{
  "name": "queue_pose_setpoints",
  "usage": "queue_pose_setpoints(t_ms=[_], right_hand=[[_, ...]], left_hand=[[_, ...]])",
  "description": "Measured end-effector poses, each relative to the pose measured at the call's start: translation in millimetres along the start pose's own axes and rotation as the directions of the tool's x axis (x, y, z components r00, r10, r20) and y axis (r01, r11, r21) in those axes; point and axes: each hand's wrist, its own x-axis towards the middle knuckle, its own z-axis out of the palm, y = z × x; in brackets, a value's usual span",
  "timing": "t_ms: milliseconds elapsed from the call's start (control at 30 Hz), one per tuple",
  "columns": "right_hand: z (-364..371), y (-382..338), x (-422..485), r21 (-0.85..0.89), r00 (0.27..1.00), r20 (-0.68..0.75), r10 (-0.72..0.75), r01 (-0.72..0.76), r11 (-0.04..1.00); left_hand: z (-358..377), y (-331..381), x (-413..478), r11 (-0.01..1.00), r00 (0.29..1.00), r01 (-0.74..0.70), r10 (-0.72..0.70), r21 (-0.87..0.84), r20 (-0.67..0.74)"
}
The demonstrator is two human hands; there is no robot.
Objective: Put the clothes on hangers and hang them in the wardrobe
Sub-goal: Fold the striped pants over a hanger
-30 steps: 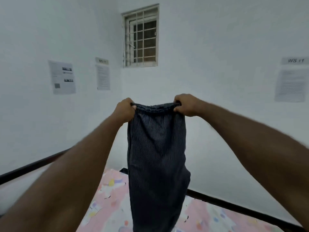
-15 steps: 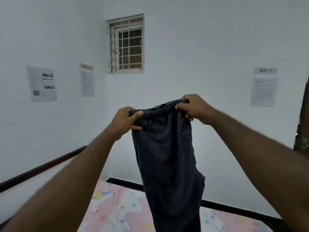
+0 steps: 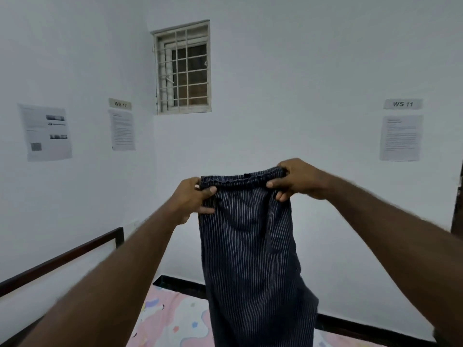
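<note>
Striped trousers (image 3: pixel 248 246) hang in the air above the bed (image 3: pixel 175 321) — my left hand (image 3: pixel 191 197) and right hand (image 3: pixel 298 179) each pinch a waistband corner, grip clenched, likely to straighten them for a hanger — none in view.

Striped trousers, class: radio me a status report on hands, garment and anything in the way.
Left hand and right hand both grip the waistband. Striped trousers hang unfolded above the bed. No hanger or wardrobe in view.

A barred window with a cream frame (image 3: pixel 184 67) sits high in the white wall (image 3: pixel 288 71). Printed paper sheets (image 3: pixel 400 137) hang beneath grey "WS 11" label (image 3: pixel 402 104). A pink patterned bedsheet (image 3: pixel 172 321) lies below.
</note>
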Motion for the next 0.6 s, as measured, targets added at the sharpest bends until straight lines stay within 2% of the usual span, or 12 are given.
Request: queue_pose_setpoints(t_ms=[100, 233, 300, 433, 533, 600], right_hand=[[-3.8, 38.6, 32.3, -0.084, 0.993, 0.020, 0.115, -0.112, 0.990], [-15.6, 72.4, 82.2, -0.170, 0.989, -0.059, 0.135, -0.143, 0.975], [-22.6, 74.7, 101.2, -0.199, 0.989, -0.113, 0.091, -0.113, 0.973], [-40.9, 61.2, 132.7, -0.294, 0.952, -0.286, -0.108, 0.020, 0.956], [-52.1, 35.1, 129.8, -0.319, 0.901, -0.374, -0.218, 0.096, 0.943], [-52.1, 24.3, 110.5, -0.363, 0.878, -0.407, -0.252, 0.098, 0.927]], left_hand=[[21.6, -25.7, 41.3, 0.986, 0.992, 0.124, -0.119, 0.116, -0.046], [47.4, -44.1, 102.7, 0.967, 0.985, 0.133, -0.104, 0.217, -0.139], [49.1, -42.5, 129.5, 0.954, 0.987, 0.109, -0.070, 0.280, -0.146], [45.6, -11.4, 169.2, 0.926, 0.973, -0.006, 0.093, 0.379, -0.211], [41.7, 27.3, 163.0, 0.920, 0.947, -0.108, 0.211, 0.376, -0.244], [39.3, 39.9, 142.2, 0.916, 0.935, -0.174, 0.269, 0.361, -0.231]])
